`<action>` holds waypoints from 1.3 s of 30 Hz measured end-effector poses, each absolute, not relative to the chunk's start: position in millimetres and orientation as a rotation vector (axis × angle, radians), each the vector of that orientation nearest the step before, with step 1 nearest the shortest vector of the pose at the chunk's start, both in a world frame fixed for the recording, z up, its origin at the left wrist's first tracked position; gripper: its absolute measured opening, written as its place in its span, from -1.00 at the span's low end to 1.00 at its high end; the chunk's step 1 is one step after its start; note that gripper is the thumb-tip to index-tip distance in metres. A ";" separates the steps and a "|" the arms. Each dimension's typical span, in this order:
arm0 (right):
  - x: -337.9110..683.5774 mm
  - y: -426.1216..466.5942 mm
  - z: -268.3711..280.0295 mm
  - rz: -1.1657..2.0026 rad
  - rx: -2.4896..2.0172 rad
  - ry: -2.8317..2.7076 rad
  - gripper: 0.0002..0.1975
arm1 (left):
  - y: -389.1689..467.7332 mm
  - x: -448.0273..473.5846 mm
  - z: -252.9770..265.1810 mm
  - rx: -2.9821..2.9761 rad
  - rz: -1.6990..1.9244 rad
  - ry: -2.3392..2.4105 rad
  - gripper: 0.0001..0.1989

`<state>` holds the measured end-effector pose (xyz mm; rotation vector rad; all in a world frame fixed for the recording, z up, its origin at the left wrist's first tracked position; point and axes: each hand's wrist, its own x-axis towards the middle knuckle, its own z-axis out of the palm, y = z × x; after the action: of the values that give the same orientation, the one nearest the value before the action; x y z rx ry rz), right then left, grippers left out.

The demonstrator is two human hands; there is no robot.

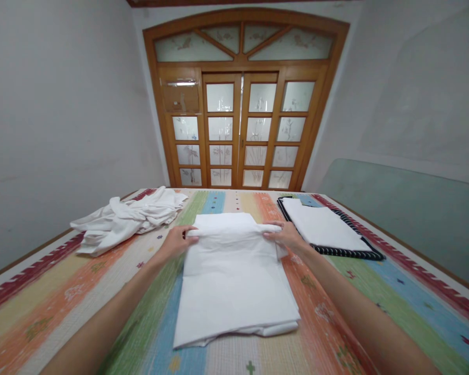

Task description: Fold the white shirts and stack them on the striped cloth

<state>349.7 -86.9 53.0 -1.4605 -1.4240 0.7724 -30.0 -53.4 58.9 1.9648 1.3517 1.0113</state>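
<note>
Head view. White cloth (234, 284) lies in the middle of the frame, spread flat in layers and reaching from just above centre down into the lower part. A ridge of folded fabric crosses it near its upper end; a further flap of white shows above the ridge. Lower edge uneven, layers visible toward its right corner.

Left hand (180, 239): pinching the left end of the ridge between thumb and fingers. Right hand (283, 235): same grip at the right end, thumb on the near side. A small loose corner of white hangs out below the right hand. Bare forearms run up from the lower left and lower right of the frame.

Left of centre, toward the edge: a crumpled white heap (133, 216), well apart from the left hand. Right of centre, near the right forearm: a flat folded item (324, 224), white on top, with black-and-white striped edging.

All three lie on a striped patterned cloth (234, 359) of orange, green, blue and cream bands. Upper middle: wooden doors (240, 125) with decorated glass panes under an arched top. Pale green panel (398, 203) at right, against the wall.
</note>
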 end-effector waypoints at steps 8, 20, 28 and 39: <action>353.5 -96.6 61.3 0.399 -1.485 -1.590 -0.72 | -66.7 -28.8 67.7 2.377 0.994 1.410 -0.73; 368.0 -133.2 112.2 0.475 -1.240 -1.749 -0.65 | -93.3 -44.2 117.1 2.400 1.177 1.102 -0.65; 368.7 -140.8 159.6 0.688 -1.215 -1.456 -0.56 | -88.2 -37.2 157.4 1.796 1.311 1.029 -0.40; 367.3 -55.9 34.6 1.086 -1.742 -1.228 -0.67 | -7.8 -5.7 38.4 1.276 0.816 1.332 -0.56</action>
<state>367.3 -55.9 34.6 -1.7417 -1.2277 1.0856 -5.7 -7.8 38.4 1.2762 1.3323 0.8156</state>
